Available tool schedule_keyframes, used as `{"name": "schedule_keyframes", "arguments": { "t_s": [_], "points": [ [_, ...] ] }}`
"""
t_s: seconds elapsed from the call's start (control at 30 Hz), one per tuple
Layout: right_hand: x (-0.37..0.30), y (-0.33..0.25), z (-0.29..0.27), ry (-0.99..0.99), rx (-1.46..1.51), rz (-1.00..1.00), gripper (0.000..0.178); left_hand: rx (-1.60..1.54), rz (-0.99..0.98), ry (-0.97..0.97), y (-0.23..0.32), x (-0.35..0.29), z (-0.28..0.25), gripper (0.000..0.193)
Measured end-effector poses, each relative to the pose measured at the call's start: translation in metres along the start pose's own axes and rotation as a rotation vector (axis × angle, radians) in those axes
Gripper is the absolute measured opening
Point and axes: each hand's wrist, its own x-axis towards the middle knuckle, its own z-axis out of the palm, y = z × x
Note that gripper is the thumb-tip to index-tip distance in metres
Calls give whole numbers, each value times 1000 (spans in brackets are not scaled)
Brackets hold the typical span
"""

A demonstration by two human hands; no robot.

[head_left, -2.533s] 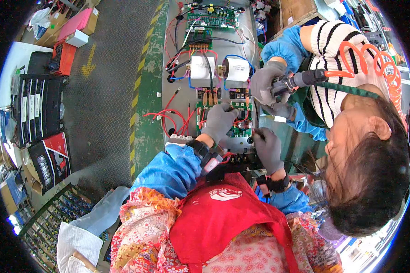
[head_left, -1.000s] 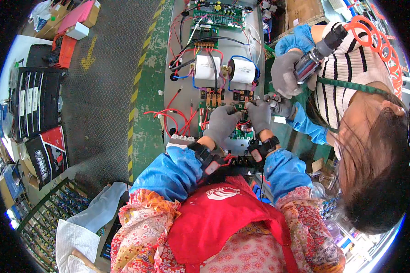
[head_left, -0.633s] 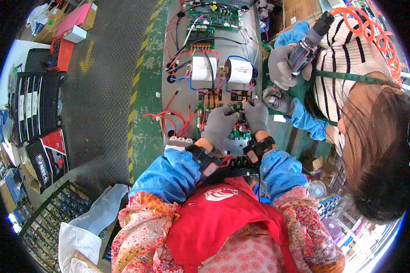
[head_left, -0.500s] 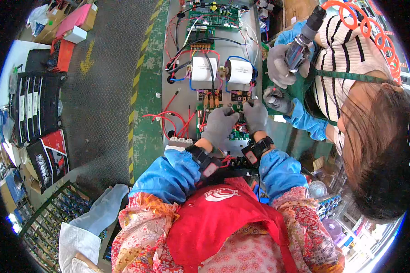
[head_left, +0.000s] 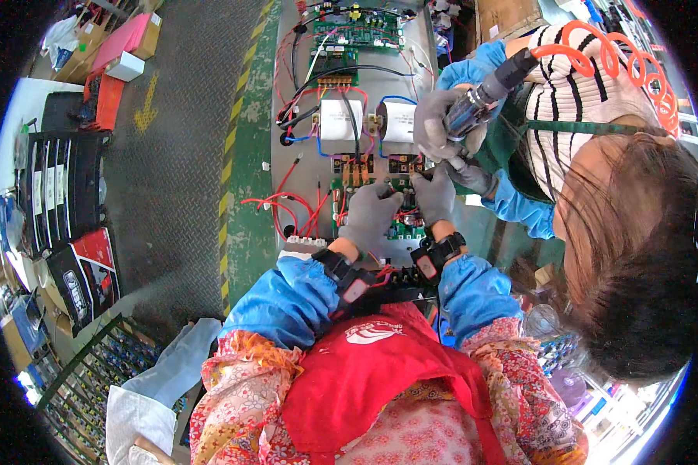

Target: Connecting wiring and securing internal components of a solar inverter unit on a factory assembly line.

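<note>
My left hand (head_left: 371,212), in a grey glove, bends its fingers closed over the green circuit board (head_left: 343,203) at the near part of the metal panel. My right hand (head_left: 436,197), gloved alike, is at the board's right side with thumb and fingertips pressed together. Whatever either hand pinches is too small or covered to name. Copper strips (head_left: 357,167) and dark terminal modules (head_left: 405,163) lie just beyond my fingers. On the right, a co-worker's gloved hand grips an air screwdriver (head_left: 473,110), its tip pointing down toward their other hand, close beside my right hand.
Two white cylinders (head_left: 341,120) with blue and black wires sit farther up the panel (head_left: 295,167). Loose red wires (head_left: 298,209) lie left of my hands. An orange coiled hose (head_left: 597,48) runs from the screwdriver. A yellow-striped walkway (head_left: 229,170) passes on the left.
The co-worker's screwdriver has moved left and down, toward their other hand and my right hand. My own hands stay at almost the same place on the board.
</note>
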Motion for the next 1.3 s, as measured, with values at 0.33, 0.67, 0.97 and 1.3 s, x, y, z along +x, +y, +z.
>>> {"name": "schedule_keyframes", "arguments": {
  "t_s": [0.33, 0.67, 0.97, 1.3],
  "points": [
    [3, 2, 0, 11, -28, 3, 46, -41, 14, 9, -3, 3, 1, 20],
    [13, 40, 29, 33, 49, -276, 36, -33, 29, 28, -3, 2, 0, 19],
    [22, 48, 32, 20, 97, -291, 41, -72, 11, 35, -4, 1, 0, 19],
    [47, 84, 65, -114, 210, -300, 32, -7, 29, 50, -7, 3, -1, 20]
  ]
}}
